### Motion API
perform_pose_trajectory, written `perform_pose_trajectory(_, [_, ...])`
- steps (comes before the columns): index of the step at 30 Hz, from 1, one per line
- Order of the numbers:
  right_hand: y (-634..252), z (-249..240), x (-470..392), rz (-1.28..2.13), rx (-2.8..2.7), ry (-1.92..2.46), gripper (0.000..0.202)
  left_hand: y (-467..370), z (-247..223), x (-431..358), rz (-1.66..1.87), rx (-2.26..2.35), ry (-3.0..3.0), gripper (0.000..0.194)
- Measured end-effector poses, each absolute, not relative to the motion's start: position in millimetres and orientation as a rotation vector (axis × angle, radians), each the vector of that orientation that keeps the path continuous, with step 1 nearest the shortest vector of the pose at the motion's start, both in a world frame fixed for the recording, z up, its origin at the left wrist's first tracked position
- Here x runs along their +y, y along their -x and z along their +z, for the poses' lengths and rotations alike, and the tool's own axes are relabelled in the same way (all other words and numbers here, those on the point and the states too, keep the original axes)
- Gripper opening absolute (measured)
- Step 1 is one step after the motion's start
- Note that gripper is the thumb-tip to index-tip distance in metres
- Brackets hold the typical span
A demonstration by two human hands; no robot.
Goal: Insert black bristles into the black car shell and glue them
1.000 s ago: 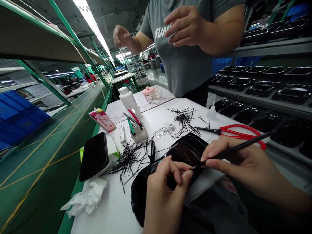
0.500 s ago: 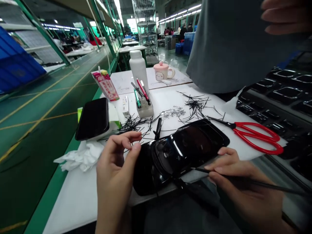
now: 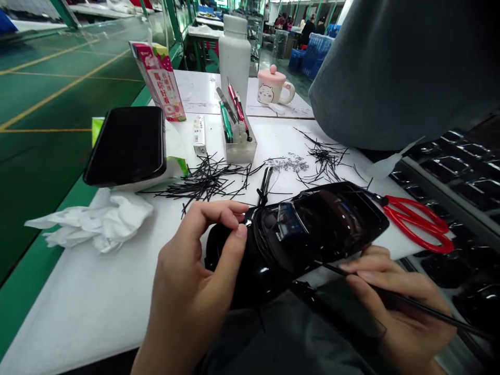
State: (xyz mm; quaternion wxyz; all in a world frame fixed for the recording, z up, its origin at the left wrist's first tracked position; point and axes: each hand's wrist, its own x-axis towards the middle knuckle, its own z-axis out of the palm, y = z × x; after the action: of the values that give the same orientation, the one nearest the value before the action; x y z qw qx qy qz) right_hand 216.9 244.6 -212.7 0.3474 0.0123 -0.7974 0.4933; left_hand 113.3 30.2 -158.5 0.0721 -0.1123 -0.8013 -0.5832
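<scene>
A glossy black model car (image 3: 332, 219) lies in front of me with both side doors swung out. The far door (image 3: 265, 185) sticks up past the body, and the near door (image 3: 332, 307) hangs toward me. My left hand (image 3: 203, 265) is at the car's front end, thumb and fingertips pinched together over the hood; whether something small is between them cannot be made out. A thin black pointed tool (image 3: 406, 299) is gripped in my right hand (image 3: 406, 307), its fine tip at the near door opening beside the windshield.
Black strips (image 3: 207, 179) lie scattered behind the car, with small clear bits (image 3: 291, 162). Red-handled scissors (image 3: 417, 221) lie right. Around stand a phone (image 3: 127, 143), crumpled tissue (image 3: 97, 219), a tool holder (image 3: 240, 151), a white bottle (image 3: 234, 57) and a lidded mug (image 3: 271, 88). Someone's grey clothing (image 3: 398, 78) is close at right.
My view has tilted down and moved closer to the table. Thumb and fingers of my left hand have come closer together. The tool tip stays by the near door opening.
</scene>
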Motion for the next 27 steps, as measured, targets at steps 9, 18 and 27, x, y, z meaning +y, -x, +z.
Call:
perform_pose_trajectory(9, [-207.6, -216.0, 251.3, 1.116, -2.007, -0.296, 0.043, -112.2, -161.6, 26.9, -1.738, -2.441, 0.464, 0.010])
perform_pose_trajectory(18, [-214.6, -212.7, 251.0, 1.211, -2.056, -0.220, 0.038, -112.7, -161.0, 26.8, -1.733, -2.446, 0.467, 0.011])
perform_pose_trajectory(27, [-214.9, -210.3, 250.3, 1.214, -2.111, -0.193, 0.030, -113.4, -157.6, 30.0, -1.741, -2.478, 0.376, 0.009])
